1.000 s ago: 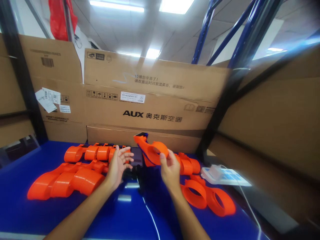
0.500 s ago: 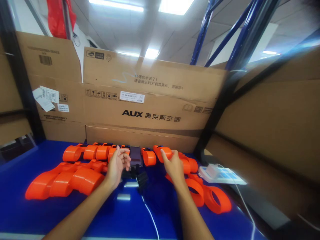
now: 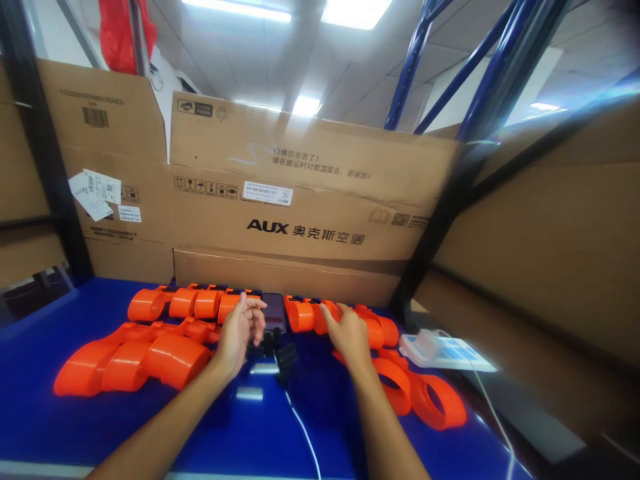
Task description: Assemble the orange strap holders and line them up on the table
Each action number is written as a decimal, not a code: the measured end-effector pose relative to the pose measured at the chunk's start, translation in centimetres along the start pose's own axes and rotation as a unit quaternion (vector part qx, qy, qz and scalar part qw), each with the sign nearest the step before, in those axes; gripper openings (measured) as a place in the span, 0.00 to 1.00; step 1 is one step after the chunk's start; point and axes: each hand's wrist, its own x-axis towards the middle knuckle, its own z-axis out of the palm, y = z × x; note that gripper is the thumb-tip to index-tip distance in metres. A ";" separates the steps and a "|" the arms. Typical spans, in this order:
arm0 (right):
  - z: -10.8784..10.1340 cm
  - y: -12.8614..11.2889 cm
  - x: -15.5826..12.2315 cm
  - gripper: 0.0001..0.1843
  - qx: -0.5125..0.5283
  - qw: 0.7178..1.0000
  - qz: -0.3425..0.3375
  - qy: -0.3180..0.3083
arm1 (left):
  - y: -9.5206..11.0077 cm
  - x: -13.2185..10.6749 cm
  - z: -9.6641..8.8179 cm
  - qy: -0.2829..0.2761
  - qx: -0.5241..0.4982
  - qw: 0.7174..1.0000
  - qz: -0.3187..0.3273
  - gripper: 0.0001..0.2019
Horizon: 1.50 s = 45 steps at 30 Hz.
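Note:
My right hand (image 3: 350, 335) lies with fingers stretched over an orange plastic part (image 3: 306, 315) in the back row on the blue table (image 3: 100, 433). It grips nothing. My left hand (image 3: 241, 331) hovers open, fingers loosely curled and apart, just left of a dark phone (image 3: 274, 312) that stands on a black holder (image 3: 283, 352). More orange parts (image 3: 190, 303) continue the back row to the left of the phone.
Large orange pieces (image 3: 130, 363) lie at front left and orange rings (image 3: 425, 400) at right. A white cable (image 3: 305, 433) runs from the holder towards me. A white power strip (image 3: 450, 353) sits at far right. Cardboard boxes (image 3: 310, 213) wall the back and right.
My right hand carried the raised orange part down and back into the row beside the phone, and now rests on it. My left hand stayed by the phone, curling slightly.

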 end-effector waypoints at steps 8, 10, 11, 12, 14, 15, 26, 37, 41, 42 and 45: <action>-1.8 2.3 0.3 0.23 -0.151 0.987 0.013 0.057 | -0.2 0.0 -0.1 0.004 0.020 1.000 0.010 0.25; -1.8 2.6 0.3 0.24 -0.178 0.983 0.029 0.039 | -0.4 0.1 -0.1 0.008 0.036 0.999 0.013 0.24; -1.8 2.7 0.3 0.24 -0.185 0.982 0.032 0.028 | -0.5 0.1 -0.2 0.008 0.043 0.999 0.013 0.24; -1.8 2.6 0.2 0.25 -0.188 0.982 0.032 0.017 | -0.6 0.1 -0.2 0.009 0.047 0.999 0.013 0.24; -1.9 2.3 0.2 0.27 -0.188 0.982 0.027 -0.003 | -0.7 0.2 -0.3 0.007 0.050 0.999 0.012 0.25; -1.9 2.1 0.1 0.28 -0.188 0.982 0.023 -0.012 | -0.7 0.2 -0.3 0.007 0.051 0.999 0.013 0.25; -1.3 1.0 0.3 0.28 -0.219 0.975 0.016 -0.041 | -0.8 0.2 -0.4 -0.002 0.053 0.998 0.016 0.23; -0.8 2.1 1.1 0.23 -0.124 0.992 -0.021 0.034 | -0.8 0.1 -0.4 0.000 0.052 0.999 0.016 0.21; -1.0 1.9 1.2 0.23 -0.042 0.993 -0.030 0.109 | -1.0 0.1 -0.5 0.000 0.051 0.999 0.016 0.20; -1.2 1.7 1.2 0.23 -0.025 0.990 -0.033 0.132 | -1.1 0.1 -0.6 0.000 0.053 0.999 0.015 0.20; -2.1 0.8 0.9 0.22 0.019 0.974 -0.052 0.220 | -1.3 0.2 -0.8 0.002 0.059 0.998 0.013 0.20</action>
